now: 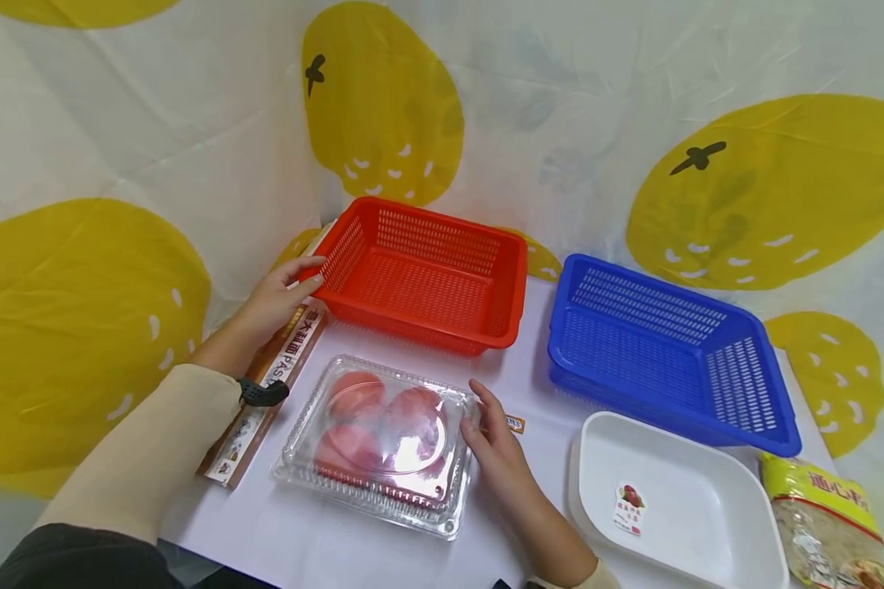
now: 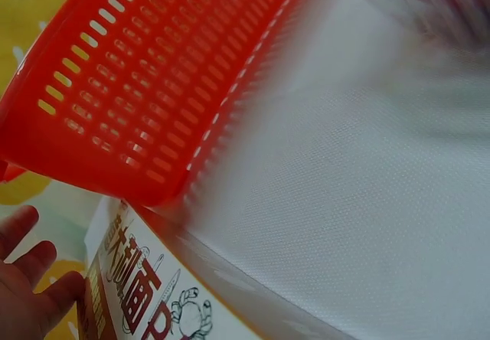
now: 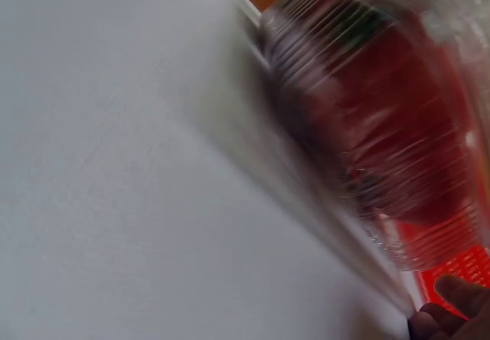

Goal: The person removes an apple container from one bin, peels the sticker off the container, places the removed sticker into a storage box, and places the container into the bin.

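At the left corner of the red plastic basket point(image 1: 412, 321) is my left hand point(image 1: 271, 301), its fingers stretched toward the rim. In the left wrist view, the left fingers point(image 2: 37, 263) show spread beside a pasta box point(image 2: 145, 279), below the basket's corner. A clear lidded plastic container point(image 1: 390, 493) with several round red fruits point(image 1: 355, 394) lies in front of the basket. My right hand point(image 1: 502, 450) is at the container's right edge, thumb and fingers extended. The right wrist view is blurred; right fingertips point(image 3: 455, 298) show near the container's corner.
A blue plastic basket point(image 1: 633, 402) stands at the right, with a white tub point(image 1: 714, 483) in front of it. A yellow-topped bag point(image 1: 828, 523) lies at the far right. Behind everything hangs a white cloth point(image 1: 545, 123) with yellow fruit prints.
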`<state>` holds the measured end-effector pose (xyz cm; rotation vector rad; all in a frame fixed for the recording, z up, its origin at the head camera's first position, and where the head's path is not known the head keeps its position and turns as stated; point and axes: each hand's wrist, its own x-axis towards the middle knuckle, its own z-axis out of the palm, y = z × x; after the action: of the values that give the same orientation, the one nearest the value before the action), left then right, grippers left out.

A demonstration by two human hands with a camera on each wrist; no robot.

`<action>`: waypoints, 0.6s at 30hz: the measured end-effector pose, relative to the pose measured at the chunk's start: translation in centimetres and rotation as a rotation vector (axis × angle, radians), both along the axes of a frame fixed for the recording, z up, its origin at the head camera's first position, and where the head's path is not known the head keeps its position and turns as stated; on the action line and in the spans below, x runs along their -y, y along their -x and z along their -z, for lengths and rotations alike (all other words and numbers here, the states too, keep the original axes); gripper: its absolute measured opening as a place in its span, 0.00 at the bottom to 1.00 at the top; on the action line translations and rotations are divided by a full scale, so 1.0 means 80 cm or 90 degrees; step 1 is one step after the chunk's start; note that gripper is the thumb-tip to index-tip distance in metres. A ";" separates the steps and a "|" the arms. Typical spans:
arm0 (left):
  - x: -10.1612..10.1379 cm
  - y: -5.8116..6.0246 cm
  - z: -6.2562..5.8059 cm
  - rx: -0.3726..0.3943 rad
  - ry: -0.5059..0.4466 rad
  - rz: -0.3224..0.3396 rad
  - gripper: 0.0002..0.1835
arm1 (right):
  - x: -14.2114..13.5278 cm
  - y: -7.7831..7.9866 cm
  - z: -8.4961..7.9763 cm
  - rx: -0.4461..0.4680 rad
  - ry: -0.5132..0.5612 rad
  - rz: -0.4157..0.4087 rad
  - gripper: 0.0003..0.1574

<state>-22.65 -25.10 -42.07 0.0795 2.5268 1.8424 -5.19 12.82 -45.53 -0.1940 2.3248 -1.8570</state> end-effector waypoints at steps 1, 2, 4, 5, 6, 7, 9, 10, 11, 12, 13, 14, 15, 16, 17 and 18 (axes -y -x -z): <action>0.000 0.001 0.002 0.001 0.003 0.000 0.28 | 0.001 0.000 0.001 -0.009 -0.018 -0.002 0.40; 0.000 0.002 0.003 0.002 0.002 0.000 0.28 | 0.002 0.000 0.002 -0.014 -0.033 -0.003 0.41; 0.000 0.004 0.004 0.004 0.007 0.001 0.29 | 0.002 0.000 0.004 -0.031 -0.062 -0.007 0.43; 0.000 0.006 0.004 0.002 0.006 0.003 0.29 | 0.003 0.000 0.005 -0.041 -0.070 -0.009 0.44; 0.001 0.007 0.005 0.006 0.009 0.003 0.29 | 0.003 0.000 0.006 -0.049 -0.077 -0.012 0.45; 0.001 0.007 0.005 0.008 0.010 0.004 0.29 | 0.004 0.000 0.006 -0.054 -0.076 -0.014 0.46; 0.001 0.007 0.005 0.004 0.013 0.005 0.29 | 0.006 0.000 0.007 -0.059 -0.071 -0.021 0.48; 0.001 0.006 0.005 0.002 0.014 0.008 0.29 | 0.007 0.000 0.007 -0.056 -0.065 -0.023 0.49; 0.001 0.006 0.006 -0.002 0.014 0.010 0.29 | 0.008 -0.001 0.005 -0.048 -0.061 -0.023 0.49; 0.001 0.005 0.005 -0.002 0.016 0.011 0.29 | 0.010 -0.001 0.003 -0.038 -0.056 -0.022 0.49; 0.000 0.004 0.005 -0.007 0.016 0.013 0.29 | 0.011 -0.002 0.000 -0.022 -0.048 -0.019 0.49; 0.000 0.003 0.005 -0.010 0.018 0.013 0.29 | 0.012 -0.002 -0.004 -0.006 -0.040 -0.016 0.49; 0.000 0.003 0.004 -0.011 0.019 0.013 0.29 | 0.014 -0.003 -0.007 0.012 -0.029 -0.015 0.49; 0.000 0.002 0.004 -0.013 0.021 0.013 0.29 | 0.016 -0.004 -0.010 0.030 -0.018 -0.013 0.49; 0.001 0.001 0.004 -0.013 0.023 0.013 0.29 | 0.017 -0.005 -0.014 0.048 -0.007 -0.011 0.49; 0.001 0.001 0.004 -0.013 0.024 0.013 0.29 | 0.019 -0.006 -0.018 0.067 0.007 -0.009 0.49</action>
<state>-22.71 -25.16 -42.42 0.1222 2.5633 1.7946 -4.74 11.28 -44.10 -0.1109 2.2376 -1.8278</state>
